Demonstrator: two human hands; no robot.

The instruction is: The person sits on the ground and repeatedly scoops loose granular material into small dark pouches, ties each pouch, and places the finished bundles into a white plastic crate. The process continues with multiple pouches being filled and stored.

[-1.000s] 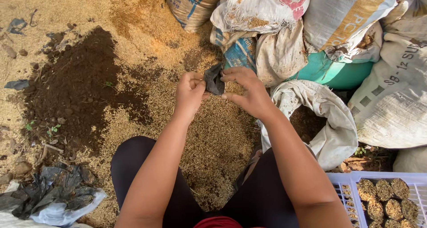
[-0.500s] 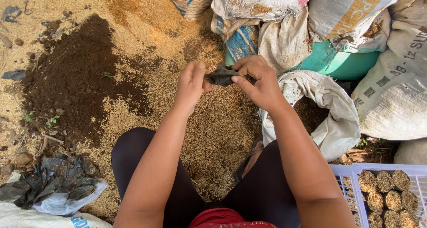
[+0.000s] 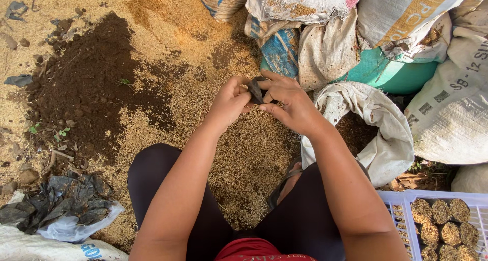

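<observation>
Ground [image 3: 168,32]: covered in tan husks.
Sacks [image 3: 447,108]: stacked at upper right; one open white sack [image 3: 376,134] shows dark fill inside.
Soil heap [image 3: 86,88]: dark, at left, untouched.
Crate [image 3: 396,210]: pale plastic, lower right, several filled planting bags [image 3: 439,223] already standing in it.
Empty black bags [image 3: 61,200]: pile at lower left, still unfilled.
Left hand [image 3: 229,103], right hand [image 3: 290,106]: both pinching one small black bag [image 3: 255,89] between the fingertips above the husks; it appears empty, not yet opened out.

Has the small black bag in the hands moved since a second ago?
Cannot tell: the small black bag, between both hands, sits about as far from the teal drum; the camera shifted.
</observation>
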